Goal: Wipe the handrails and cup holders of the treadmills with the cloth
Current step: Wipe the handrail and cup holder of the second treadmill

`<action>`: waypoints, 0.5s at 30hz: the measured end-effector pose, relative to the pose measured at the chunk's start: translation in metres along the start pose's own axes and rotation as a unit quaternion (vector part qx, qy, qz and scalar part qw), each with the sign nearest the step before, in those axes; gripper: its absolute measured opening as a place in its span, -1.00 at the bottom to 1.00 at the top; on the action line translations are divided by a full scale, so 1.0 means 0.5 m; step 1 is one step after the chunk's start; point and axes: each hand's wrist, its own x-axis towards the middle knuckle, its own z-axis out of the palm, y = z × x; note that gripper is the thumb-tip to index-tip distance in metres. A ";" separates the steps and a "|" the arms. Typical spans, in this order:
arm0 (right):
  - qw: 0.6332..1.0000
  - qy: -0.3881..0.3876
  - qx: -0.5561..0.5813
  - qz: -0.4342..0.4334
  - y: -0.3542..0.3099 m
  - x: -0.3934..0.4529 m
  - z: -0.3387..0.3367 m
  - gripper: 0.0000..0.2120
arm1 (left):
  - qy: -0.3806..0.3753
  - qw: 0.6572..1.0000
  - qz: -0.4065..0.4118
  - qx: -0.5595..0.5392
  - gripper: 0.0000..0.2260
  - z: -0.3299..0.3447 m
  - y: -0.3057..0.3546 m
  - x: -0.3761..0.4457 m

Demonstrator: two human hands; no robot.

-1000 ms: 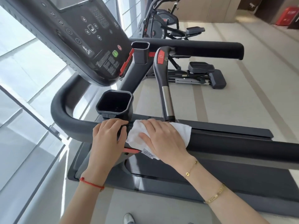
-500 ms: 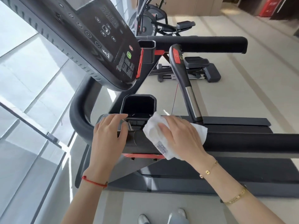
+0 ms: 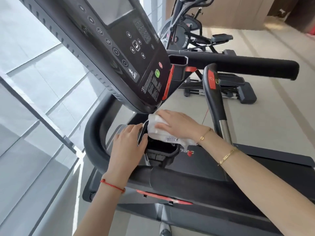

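Observation:
The near black cup holder (image 3: 163, 151) sits under the treadmill console (image 3: 119, 57). My left hand (image 3: 127, 147) grips its left rim, fingers outside and thumb over the edge. My right hand (image 3: 180, 123) lies flat on a white cloth (image 3: 153, 128) and presses it against the holder's far rim; the cloth's labelled lower edge hangs into the opening. The thumb of that hand is hidden. The near padded handrail (image 3: 196, 181) runs right below my arms. A second cup holder (image 3: 178, 65) and the far handrail (image 3: 247, 65) lie beyond the console.
An upright pulse-grip handle (image 3: 214, 99) with a red patch stands just right of my right wrist. The curved front bar (image 3: 92, 142) wraps left toward the glass wall (image 3: 34, 82). An elliptical trainer (image 3: 187, 36) stands on the floor behind.
My right hand has lifted the cloth off the near handrail and up onto the cup holder's far rim. My left hand has shifted from the holder's base to its left rim.

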 end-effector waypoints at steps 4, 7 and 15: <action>1.000 -0.012 0.019 -0.010 0.021 0.010 0.008 -0.68 | -0.010 1.000 -0.009 -0.006 -0.65 0.012 -0.008 0.006; 0.997 0.013 0.070 0.040 0.048 -0.029 0.019 -0.74 | -0.007 1.000 -0.007 -0.018 -0.65 0.016 -0.009 0.001; 0.998 -0.019 0.064 -0.012 0.007 0.009 0.004 -0.67 | -0.007 0.999 0.004 -0.045 -0.66 0.022 -0.011 0.003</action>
